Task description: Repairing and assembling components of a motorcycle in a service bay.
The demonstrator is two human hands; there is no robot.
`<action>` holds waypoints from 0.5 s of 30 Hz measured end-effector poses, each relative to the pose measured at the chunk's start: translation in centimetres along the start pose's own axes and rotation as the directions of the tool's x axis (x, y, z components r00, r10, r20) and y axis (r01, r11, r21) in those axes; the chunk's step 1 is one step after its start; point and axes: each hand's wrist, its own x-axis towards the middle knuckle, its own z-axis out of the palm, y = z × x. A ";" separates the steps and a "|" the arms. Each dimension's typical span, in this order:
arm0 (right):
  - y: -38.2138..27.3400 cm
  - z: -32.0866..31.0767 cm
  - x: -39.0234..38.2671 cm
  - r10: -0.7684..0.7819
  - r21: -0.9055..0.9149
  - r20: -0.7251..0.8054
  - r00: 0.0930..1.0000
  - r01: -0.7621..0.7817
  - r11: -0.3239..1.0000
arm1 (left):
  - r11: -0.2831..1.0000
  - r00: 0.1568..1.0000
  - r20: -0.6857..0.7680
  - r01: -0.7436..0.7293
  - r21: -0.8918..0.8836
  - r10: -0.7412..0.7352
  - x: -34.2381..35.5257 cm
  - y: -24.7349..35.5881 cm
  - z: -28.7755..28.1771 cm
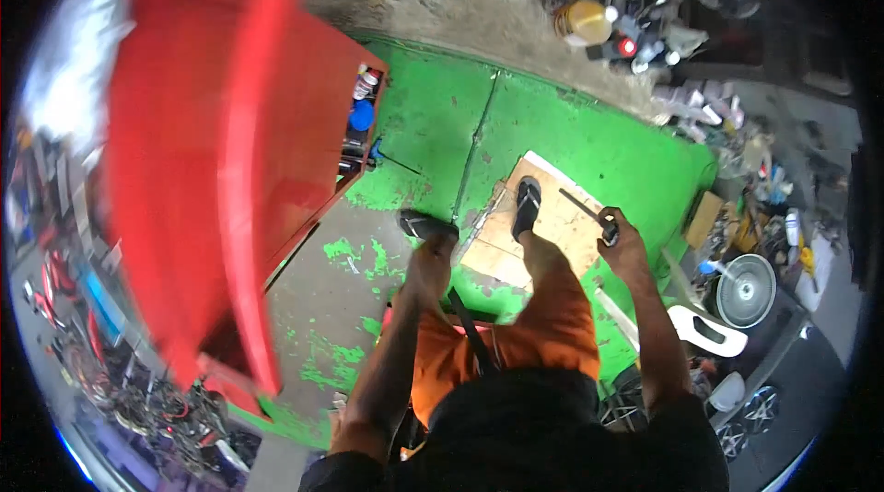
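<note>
My right hand point(624, 245) is closed round one end of a long, thin, dark tool point(582, 205), rod-shaped like a screwdriver. Its exact kind is unclear. The rod points up and left, above a worn wooden board point(497, 248) on the floor. My left forearm point(382, 381) runs along my left leg, and the fingers there cannot be made out. A black bar or strap point(468, 326) shows between my legs. My sandalled feet are apart, the right one on the board and the left one beside it.
A large red cabinet point(184, 169), blurred, stands close on my left with bottles on a shelf. A blue-handled rod tool point(396, 160) lies beside it. Rightward are a metal disc point(746, 291), a white curved part point(704, 331) and clutter. A yellowish jug point(585, 22) stands at the far side.
</note>
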 end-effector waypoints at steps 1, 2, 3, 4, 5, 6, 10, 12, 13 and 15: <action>4.1 1.3 1.5 0.003 0.075 -0.026 1.000 -0.001 0.997 | 0.999 1.000 -0.021 0.016 -0.028 -0.017 5.4 -3.9 1.4; 7.6 3.1 3.0 -0.010 0.155 -0.046 0.999 0.017 0.988 | 0.998 0.997 -0.064 0.030 -0.054 -0.034 10.7 -7.0 1.9; 9.4 4.4 4.2 0.018 0.142 -0.043 0.999 -0.011 0.990 | 0.977 0.984 -0.128 0.143 0.156 -0.124 15.2 -10.5 1.1; 10.7 4.4 5.0 0.039 0.111 -0.049 0.998 -0.033 0.993 | 0.908 0.961 -0.199 0.252 0.334 -0.194 19.8 -13.8 0.8; 13.0 5.6 5.9 0.042 0.147 -0.062 0.997 -0.032 0.989 | 0.858 0.959 -0.259 0.226 0.461 -0.113 24.0 -17.3 -0.9; 15.6 6.9 5.8 0.042 0.164 -0.072 0.997 -0.029 0.986 | 0.797 0.952 -0.303 0.211 0.566 -0.037 27.4 -20.9 -3.0; 28.1 8.3 1.6 0.135 -0.049 -0.154 0.979 -0.145 0.988 | 0.600 0.945 -0.326 0.254 0.759 0.012 40.6 -28.1 -5.6; 33.0 8.8 -1.6 0.535 0.029 -0.007 0.845 -0.534 0.845 | 0.633 0.876 -0.456 0.444 0.634 -0.157 43.6 -31.0 -3.4; 35.2 9.2 -3.4 0.585 -0.028 -0.057 0.809 -0.587 0.809 | 0.604 0.869 -0.443 0.477 0.638 -0.219 43.9 -31.9 -1.0; 39.1 11.1 -6.5 0.415 -0.243 -0.124 0.901 -0.433 0.868 | 0.747 0.879 -0.465 0.377 0.547 -0.104 45.1 -33.0 -1.8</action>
